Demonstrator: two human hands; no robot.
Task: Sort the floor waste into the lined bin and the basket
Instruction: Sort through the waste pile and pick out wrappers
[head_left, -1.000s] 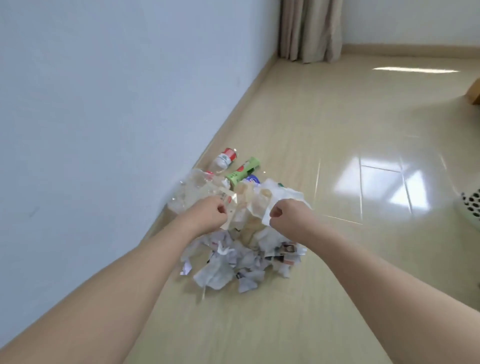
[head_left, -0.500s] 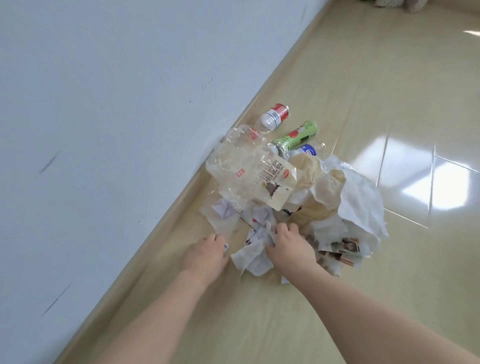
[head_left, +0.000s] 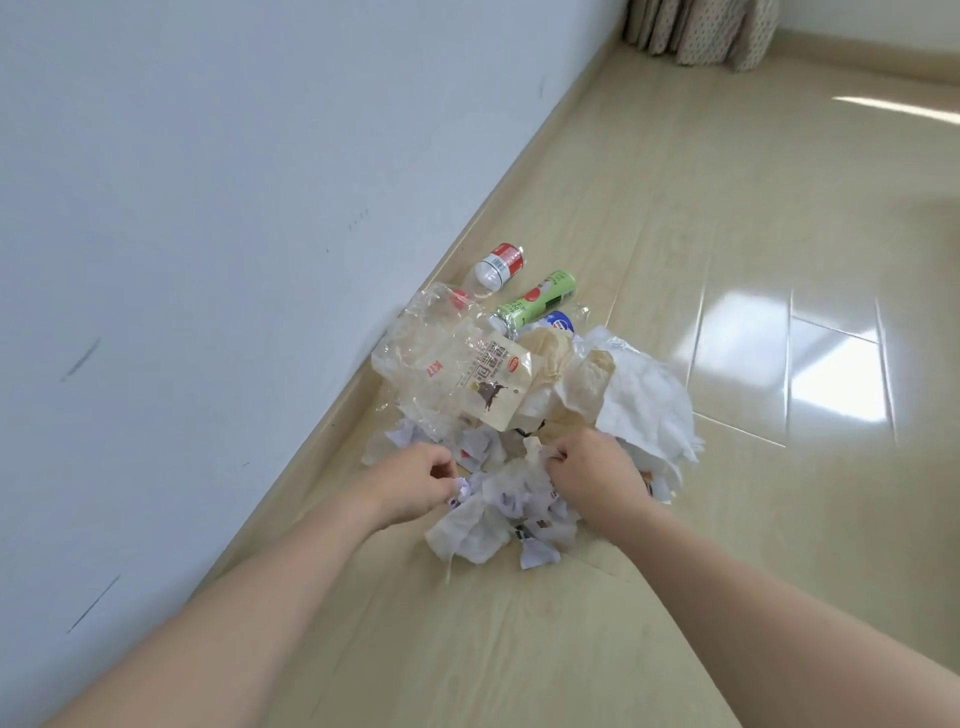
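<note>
Paper scraps (head_left: 498, 512) bunch under my left hand (head_left: 415, 486) and right hand (head_left: 592, 475), both pinching; I'd gather tightly before lifting.

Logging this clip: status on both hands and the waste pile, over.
Left hand and right hand both gripping crumpled white paper scraps. Clear plastic wrappers and green-labelled bottle untouched behind. Bin, basket out of view.
</note>
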